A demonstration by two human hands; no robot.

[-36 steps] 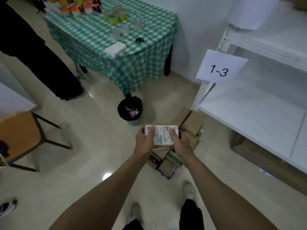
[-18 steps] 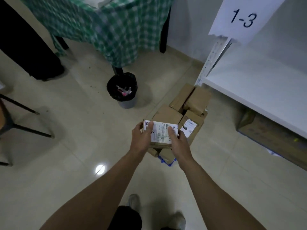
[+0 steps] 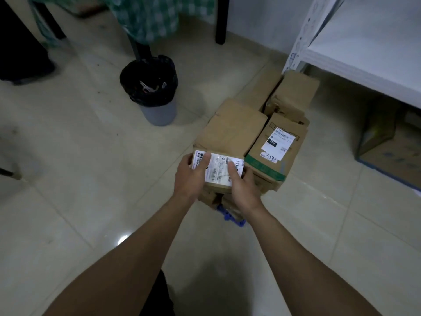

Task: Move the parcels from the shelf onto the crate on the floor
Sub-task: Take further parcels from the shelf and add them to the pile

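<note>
Since the view a second ago, you have bent lower and carried the small parcel (image 3: 219, 171) down and forward. It now sits low over the near edge of the pile, and the shelf's number sign has slid out of view.

Your left hand (image 3: 189, 177) grips the parcel's left end, thumb laid across its white shipping label, the other fingers out of sight. Your right hand (image 3: 243, 187) grips the right end the same way, thumb on the label. Both hands are wrapped round this one parcel.

Beyond it, brown parcels lie heaped together: a plain one (image 3: 230, 131) just behind, and one with a label and green tape (image 3: 273, 153) beside it on the right. A blue corner of the crate (image 3: 230, 217) pokes out under the heap, near your wrists. The white shelf (image 3: 364, 58) stands to the right. A black-lined bin (image 3: 152, 87) stands on the floor to the left, apart from the heap.

You appear to be in the placing step. Whether the parcel already rests on the heap cannot be told. Next, you likely need to settle it flat on a steady spot, then loosen both hands, watching that it does not slide off the uneven pile.
</note>
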